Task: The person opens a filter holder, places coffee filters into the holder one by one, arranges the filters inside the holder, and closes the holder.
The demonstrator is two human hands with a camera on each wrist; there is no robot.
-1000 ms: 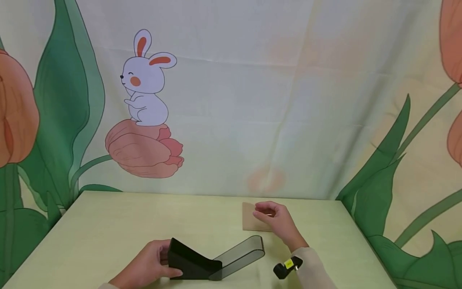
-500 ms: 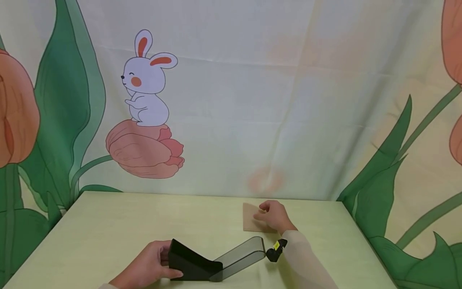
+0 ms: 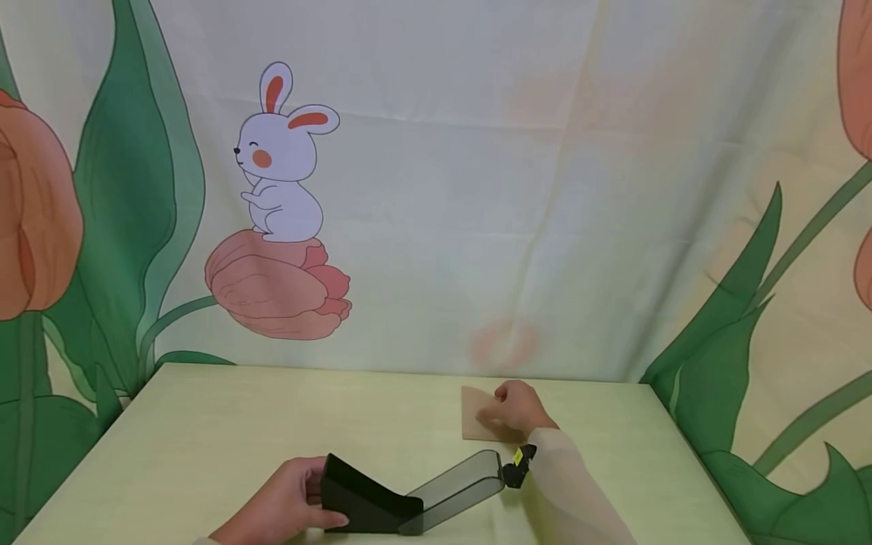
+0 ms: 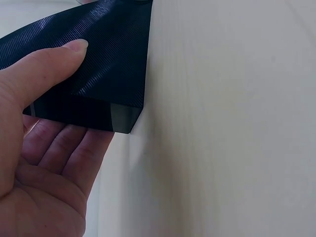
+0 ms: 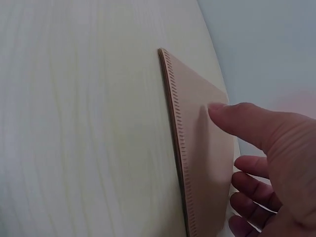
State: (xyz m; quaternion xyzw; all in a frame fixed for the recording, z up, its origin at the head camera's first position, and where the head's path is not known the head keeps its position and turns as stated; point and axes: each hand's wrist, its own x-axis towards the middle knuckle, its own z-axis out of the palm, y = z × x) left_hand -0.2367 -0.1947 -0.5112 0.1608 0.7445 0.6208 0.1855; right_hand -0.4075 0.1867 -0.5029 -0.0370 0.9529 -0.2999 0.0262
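My left hand (image 3: 289,492) holds a black wedge-sided box (image 3: 364,503) at its left end, near the front of the table. In the left wrist view, the thumb lies on the box's ribbed side and the fingers are behind it. A clear smoky lid (image 3: 453,478) is hinged at the box's right end and slants up to the right. My right hand (image 3: 523,409) is over a flat tan stack of paper napkins (image 3: 474,420) at the back. In the right wrist view the thumb hovers over the napkins (image 5: 205,163), with loosely bent fingers by their far edge.
The pale wood table (image 3: 259,416) ends at a printed cloth backdrop (image 3: 422,227) with a rabbit and tulips. A small black wrist camera (image 3: 518,467) on the right sleeve overlaps the lid's raised end in the head view.
My right hand has shifted slightly over the tan napkins, and its wrist and sleeve have moved left and away from me. The left hand and black box keep their place.
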